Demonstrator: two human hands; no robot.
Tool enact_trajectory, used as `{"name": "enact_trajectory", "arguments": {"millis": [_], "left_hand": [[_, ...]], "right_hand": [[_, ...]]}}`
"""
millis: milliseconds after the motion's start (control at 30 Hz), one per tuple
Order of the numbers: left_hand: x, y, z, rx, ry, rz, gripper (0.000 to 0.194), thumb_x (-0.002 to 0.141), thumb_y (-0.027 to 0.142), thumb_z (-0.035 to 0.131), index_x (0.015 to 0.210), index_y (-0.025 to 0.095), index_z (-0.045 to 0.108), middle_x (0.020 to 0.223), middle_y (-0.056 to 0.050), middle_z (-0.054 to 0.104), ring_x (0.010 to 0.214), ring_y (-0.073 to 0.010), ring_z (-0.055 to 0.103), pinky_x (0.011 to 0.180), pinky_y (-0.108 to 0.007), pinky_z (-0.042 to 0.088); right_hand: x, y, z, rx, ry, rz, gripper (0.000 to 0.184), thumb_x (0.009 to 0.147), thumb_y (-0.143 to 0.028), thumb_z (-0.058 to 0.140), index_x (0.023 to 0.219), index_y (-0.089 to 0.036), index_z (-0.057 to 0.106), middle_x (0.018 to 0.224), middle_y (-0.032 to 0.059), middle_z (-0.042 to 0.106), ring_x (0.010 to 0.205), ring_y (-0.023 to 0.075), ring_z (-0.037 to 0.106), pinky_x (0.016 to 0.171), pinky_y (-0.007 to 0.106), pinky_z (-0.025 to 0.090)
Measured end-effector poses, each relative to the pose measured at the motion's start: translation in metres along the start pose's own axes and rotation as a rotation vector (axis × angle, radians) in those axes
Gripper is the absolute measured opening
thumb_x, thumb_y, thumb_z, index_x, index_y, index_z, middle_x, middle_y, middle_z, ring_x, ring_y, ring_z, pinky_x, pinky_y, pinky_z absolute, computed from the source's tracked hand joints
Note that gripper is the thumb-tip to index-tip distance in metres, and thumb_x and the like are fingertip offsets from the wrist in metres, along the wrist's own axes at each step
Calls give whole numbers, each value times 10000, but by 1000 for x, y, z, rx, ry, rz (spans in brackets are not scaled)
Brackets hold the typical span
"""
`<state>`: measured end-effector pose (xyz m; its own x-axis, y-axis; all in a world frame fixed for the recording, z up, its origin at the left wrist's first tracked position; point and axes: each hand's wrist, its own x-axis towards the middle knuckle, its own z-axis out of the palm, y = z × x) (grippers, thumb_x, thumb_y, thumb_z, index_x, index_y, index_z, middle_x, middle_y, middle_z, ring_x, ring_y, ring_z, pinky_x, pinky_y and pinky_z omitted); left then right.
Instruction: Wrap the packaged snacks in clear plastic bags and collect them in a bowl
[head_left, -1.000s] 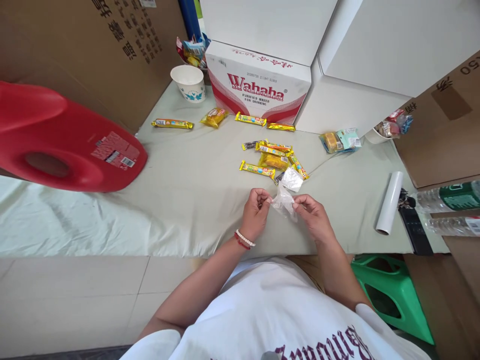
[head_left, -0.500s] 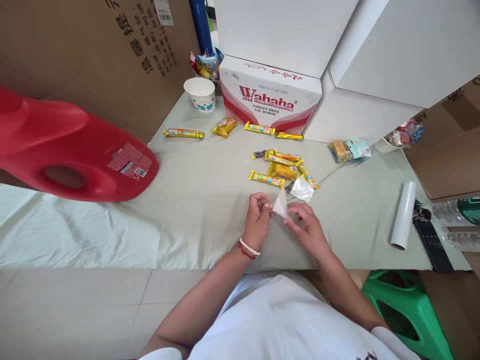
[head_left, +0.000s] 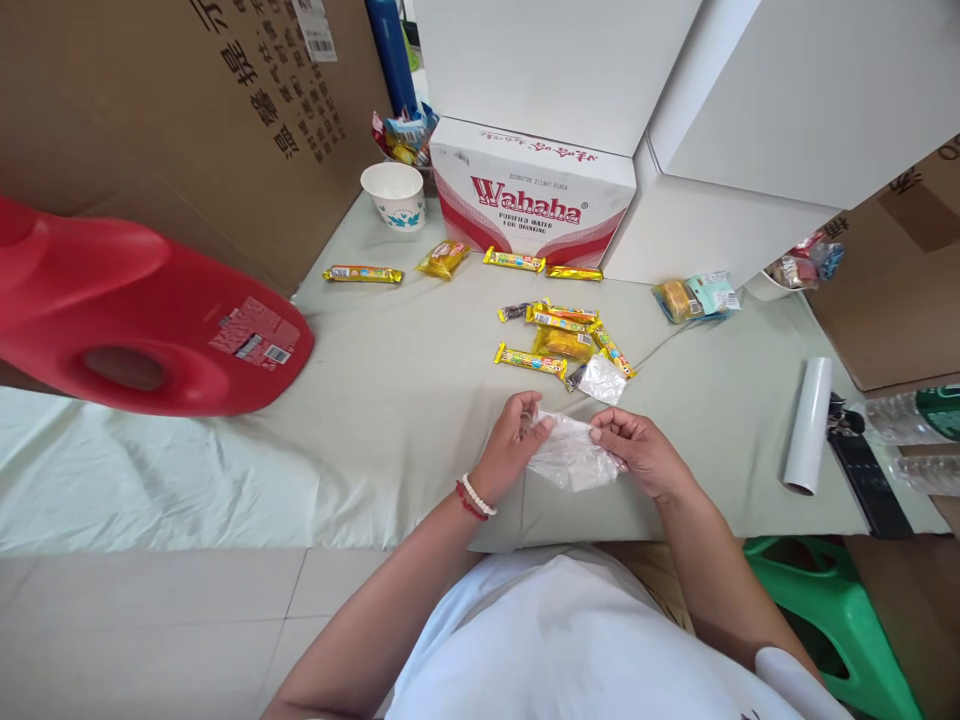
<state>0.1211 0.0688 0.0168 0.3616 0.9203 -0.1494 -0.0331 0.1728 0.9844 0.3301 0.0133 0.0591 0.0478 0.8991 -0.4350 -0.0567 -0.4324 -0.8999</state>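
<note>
A thin, clear plastic bag (head_left: pixel 574 455) is stretched between my two hands above the near part of the table. My left hand (head_left: pixel 517 435) pinches its left edge, thumb on top. At the opposite edge, my right hand (head_left: pixel 637 445) grips it between thumb and fingers. Just beyond my hands lies a folded piece of clear plastic (head_left: pixel 602 380). It rests against a small pile with yellow snack sticks (head_left: pixel 531 360), a yellow-wrapped cake (head_left: pixel 564 344) and a dark-wrapped sweet (head_left: pixel 517 311).
A big red jug (head_left: pixel 150 310) stands at the left. Behind are a paper cup (head_left: pixel 394 197) and a Wahaha carton (head_left: pixel 532 205). To the right lie a packaged cake (head_left: pixel 679 300), a white roll (head_left: pixel 808 428) and a black object (head_left: pixel 870 480). A green stool (head_left: pixel 855 610) stands below.
The plastic, bunched to a peak between my fingers before, is now spread wider and flatter. My hands have moved apart, and my right hand has shifted right.
</note>
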Motion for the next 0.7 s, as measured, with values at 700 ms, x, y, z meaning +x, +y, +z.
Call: {"name": "enact_trajectory", "arguments": {"millis": [700], "left_hand": [[0, 5, 2, 63, 146, -132, 442, 871, 626, 573, 721, 222, 479, 570, 72, 348, 535, -105, 319, 508, -230, 268]], "right_hand": [[-22, 21, 0, -60, -7, -213, 490, 752, -538, 845, 1149, -289, 702, 1110, 62, 676, 1001, 219, 595, 820, 317, 508]]}}
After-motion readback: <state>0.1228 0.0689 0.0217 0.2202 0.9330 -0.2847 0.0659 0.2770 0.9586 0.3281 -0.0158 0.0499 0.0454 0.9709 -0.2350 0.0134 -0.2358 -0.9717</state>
